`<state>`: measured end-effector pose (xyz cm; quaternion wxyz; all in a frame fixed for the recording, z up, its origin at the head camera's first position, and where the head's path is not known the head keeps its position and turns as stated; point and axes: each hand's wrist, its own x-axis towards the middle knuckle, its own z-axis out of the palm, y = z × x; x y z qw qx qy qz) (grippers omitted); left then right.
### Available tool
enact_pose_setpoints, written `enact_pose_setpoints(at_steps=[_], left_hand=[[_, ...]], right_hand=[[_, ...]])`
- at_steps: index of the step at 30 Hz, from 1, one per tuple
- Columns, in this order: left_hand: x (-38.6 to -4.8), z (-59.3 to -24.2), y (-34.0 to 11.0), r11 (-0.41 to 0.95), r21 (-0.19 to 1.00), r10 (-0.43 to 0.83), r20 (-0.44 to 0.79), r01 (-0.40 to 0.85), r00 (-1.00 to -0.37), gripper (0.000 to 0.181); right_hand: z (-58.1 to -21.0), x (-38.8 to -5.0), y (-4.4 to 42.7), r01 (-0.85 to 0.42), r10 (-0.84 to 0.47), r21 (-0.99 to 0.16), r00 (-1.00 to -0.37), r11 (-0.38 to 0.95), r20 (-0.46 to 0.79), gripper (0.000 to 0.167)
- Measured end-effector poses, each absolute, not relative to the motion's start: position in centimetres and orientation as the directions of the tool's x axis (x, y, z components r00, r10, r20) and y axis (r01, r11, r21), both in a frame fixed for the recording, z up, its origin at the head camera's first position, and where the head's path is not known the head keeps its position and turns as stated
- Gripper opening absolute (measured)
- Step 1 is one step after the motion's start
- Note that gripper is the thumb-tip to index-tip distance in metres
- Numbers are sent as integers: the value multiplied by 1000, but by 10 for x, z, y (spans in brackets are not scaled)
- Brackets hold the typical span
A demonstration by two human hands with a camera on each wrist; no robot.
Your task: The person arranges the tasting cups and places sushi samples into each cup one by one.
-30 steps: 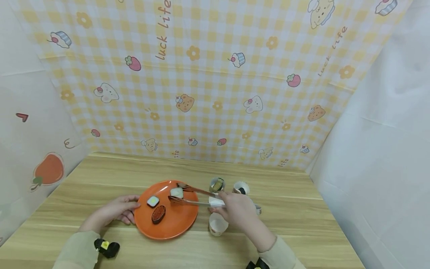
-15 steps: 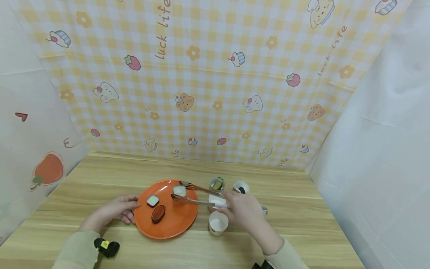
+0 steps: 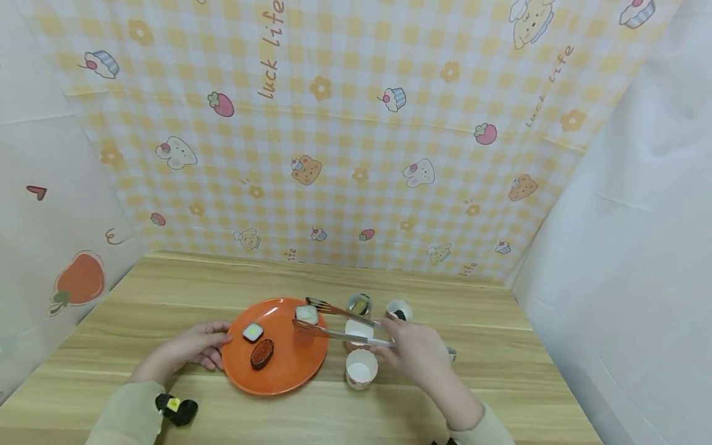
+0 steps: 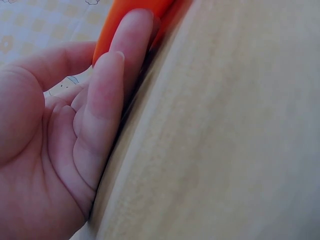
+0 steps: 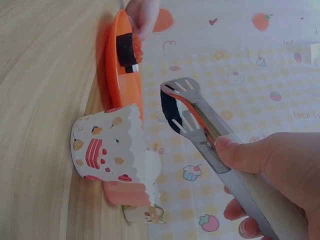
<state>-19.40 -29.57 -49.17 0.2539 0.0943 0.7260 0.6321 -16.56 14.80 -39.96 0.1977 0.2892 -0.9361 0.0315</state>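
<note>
Fingers: tongs [image 5: 255, 197] gripped by right hand [image 3: 416, 351], orange plate [image 3: 292, 364] by left hand [image 3: 201, 343]. Sushi piece [image 3: 306, 314] could be dropped should the squeeze be slackened.

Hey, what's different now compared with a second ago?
The right hand moved rightward, carrying the tongs and the white-topped sushi piece between them toward the paper cups. Nothing was let go. The left hand still holds the rim of the orange plate, whose other two sushi pieces stayed put.
</note>
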Motion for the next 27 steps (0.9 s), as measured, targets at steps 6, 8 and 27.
enact_pose_setpoints(at_steps=[6,8,27], left_hand=[[-196,-493,-297,189,965,473,-252,-182,-844,55],[-197,-494,-298,191,965,475,-253,-182,-843,56],[-197,-497,-299,182,966,464,-251,-185,-850,56]], right_hand=[[-401,-163,155,-547,-508,20,-763,837,400,53],[-401,-161,157,-539,-499,14,-770,842,397,52],[-398,-153,185,-479,-418,-46,-805,876,422,52]])
